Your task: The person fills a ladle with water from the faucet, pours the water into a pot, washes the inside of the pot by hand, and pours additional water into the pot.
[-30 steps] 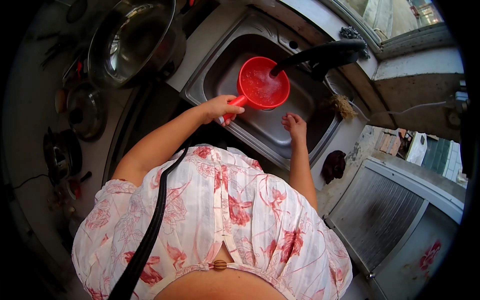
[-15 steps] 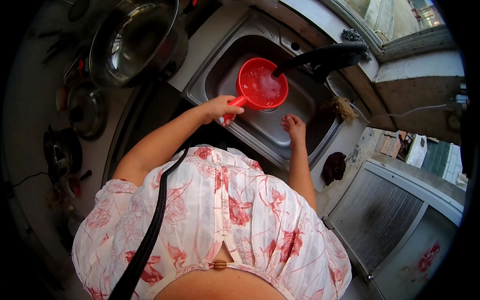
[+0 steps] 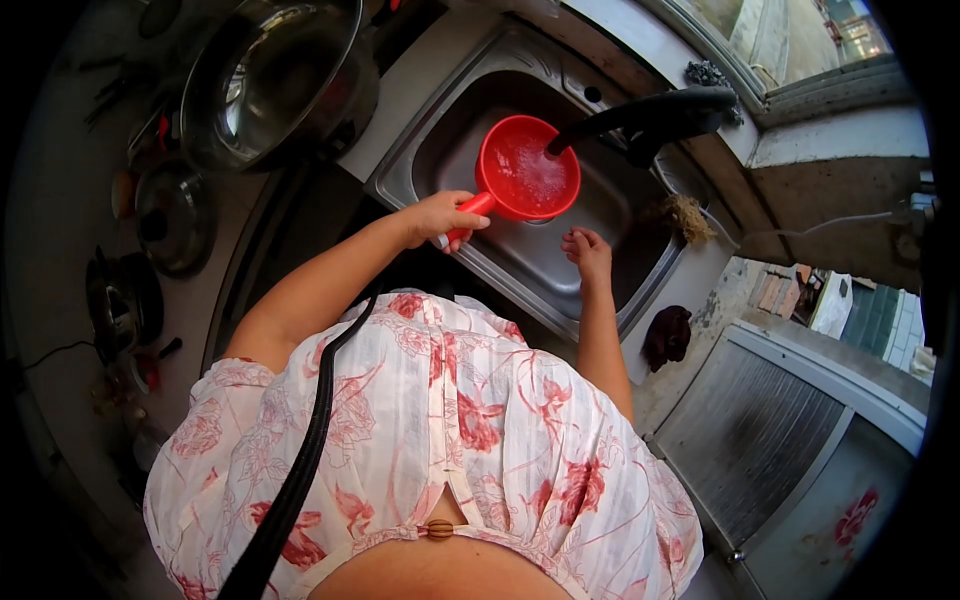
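A red plastic water dipper (image 3: 512, 200) is held over the sink by its handle, which my left hand (image 3: 447, 218) is wrapped round. Bubbling water (image 3: 540, 180) fills part of its bowl. The black faucet (image 3: 640, 112) ends right above the bowl, its spout tip at the far rim. My right hand (image 3: 590, 252) hovers over the near right side of the steel sink (image 3: 545, 252), apart from the dipper. Its fingers are loosely curled together, and nothing shows in them.
A large steel pot (image 3: 275, 90) stands left of the sink, with a glass lid (image 3: 176, 220) and a dark pan (image 3: 125, 305) farther left. A straw-coloured scrubber (image 3: 688, 218) and a dark cloth (image 3: 668, 338) lie by the sink's right side. A window sill (image 3: 840, 130) borders the back.
The dipper's bowl has shifted very slightly to the right under the faucet. Both hands stay almost where they were.
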Demonstrator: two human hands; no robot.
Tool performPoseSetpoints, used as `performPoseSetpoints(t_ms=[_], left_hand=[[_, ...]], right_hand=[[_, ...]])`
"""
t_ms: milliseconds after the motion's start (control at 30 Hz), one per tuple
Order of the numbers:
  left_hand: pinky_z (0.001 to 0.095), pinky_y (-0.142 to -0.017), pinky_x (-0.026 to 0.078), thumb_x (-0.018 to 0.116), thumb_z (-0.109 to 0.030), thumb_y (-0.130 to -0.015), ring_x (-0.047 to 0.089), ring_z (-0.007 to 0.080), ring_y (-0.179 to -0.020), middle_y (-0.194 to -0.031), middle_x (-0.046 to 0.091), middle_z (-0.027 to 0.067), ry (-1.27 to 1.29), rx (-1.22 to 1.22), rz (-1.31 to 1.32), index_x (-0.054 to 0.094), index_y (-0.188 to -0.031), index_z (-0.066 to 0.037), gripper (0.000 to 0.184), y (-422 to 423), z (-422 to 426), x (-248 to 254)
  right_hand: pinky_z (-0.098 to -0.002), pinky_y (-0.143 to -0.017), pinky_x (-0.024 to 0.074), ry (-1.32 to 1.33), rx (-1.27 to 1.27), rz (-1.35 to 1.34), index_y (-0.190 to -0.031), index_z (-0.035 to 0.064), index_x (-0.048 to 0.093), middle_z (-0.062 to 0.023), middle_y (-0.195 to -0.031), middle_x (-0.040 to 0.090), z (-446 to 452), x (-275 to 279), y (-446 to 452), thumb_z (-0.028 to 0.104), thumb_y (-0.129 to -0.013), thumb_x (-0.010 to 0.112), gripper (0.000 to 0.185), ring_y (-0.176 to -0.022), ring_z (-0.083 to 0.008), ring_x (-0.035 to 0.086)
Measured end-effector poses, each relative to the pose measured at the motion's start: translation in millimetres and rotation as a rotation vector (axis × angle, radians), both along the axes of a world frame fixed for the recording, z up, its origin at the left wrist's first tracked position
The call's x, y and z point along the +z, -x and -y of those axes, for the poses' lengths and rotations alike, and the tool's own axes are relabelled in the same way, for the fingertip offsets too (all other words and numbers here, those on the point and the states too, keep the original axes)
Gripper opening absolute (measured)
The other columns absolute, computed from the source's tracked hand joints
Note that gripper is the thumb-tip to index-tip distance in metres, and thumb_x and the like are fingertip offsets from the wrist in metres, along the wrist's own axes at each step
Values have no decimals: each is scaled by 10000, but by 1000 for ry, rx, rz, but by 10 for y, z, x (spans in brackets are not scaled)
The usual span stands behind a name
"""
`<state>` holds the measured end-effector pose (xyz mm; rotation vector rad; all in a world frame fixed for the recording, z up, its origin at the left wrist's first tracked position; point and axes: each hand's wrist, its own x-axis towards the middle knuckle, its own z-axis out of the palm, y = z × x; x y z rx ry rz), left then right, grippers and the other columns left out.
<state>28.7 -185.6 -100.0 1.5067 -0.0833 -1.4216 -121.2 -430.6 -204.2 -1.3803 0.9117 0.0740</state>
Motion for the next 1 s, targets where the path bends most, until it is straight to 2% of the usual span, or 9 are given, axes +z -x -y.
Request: performPoseSetpoints(t_ms=[467,667,733,767,800,867,1000], left_hand=[[214,-386,401,619,-219,-783,501,95,-427,-592,525,38,-2,-10,11,470,-895,-54,249,7,-14,-6],[213,-375,395,609,-206,-792,494,94,-419,-589,519,34,-10,-10,20,467,-903,-52,237,8,-9,-26],[210,-365,389,598,-198,-800,486,92,-412,-585,513,28,-17,-8,24,464,-914,-48,231,9,-9,-30],[210,-365,388,598,-198,-801,486,92,-411,-586,513,28,-14,-9,25,465,-913,-49,229,8,-12,-42],[210,-364,388,598,-198,-801,485,91,-411,-587,513,27,-12,-9,26,465,-912,-50,227,8,-14,-51],[210,-363,387,598,-198,-801,485,91,-410,-588,513,27,-16,-8,24,465,-912,-51,227,6,-14,-63],[212,-361,386,600,-199,-800,484,91,-407,-592,514,28,-16,-5,26,464,-914,-52,230,2,-19,-63]], right_hand=[[-221,-565,445,1,-25,29,-975,-1,575,-80,-833,628,39,2,-59,132,-861,489,196,-673,-125,590],[-226,-584,459,21,-197,139,-1028,0,550,-92,-921,606,175,238,-328,122,-855,493,218,-702,-134,592],[-226,-583,460,-10,-284,196,-1070,4,528,-98,-973,591,194,327,-459,117,-853,501,246,-711,-140,597],[-232,-580,463,-48,-273,206,-1150,11,470,-104,-1059,558,217,370,-521,109,-848,511,320,-737,-152,607],[-232,-580,463,-48,-274,206,-1150,11,470,-104,-1059,558,224,409,-588,109,-848,511,320,-737,-152,607],[-244,-582,466,-171,-346,279,-1225,19,380,-110,-1103,521,200,512,-731,101,-840,520,418,-788,-188,615],[-293,-605,473,-289,-411,323,-1212,25,347,-112,-1112,488,195,642,-998,95,-830,523,427,-824,-249,616]])
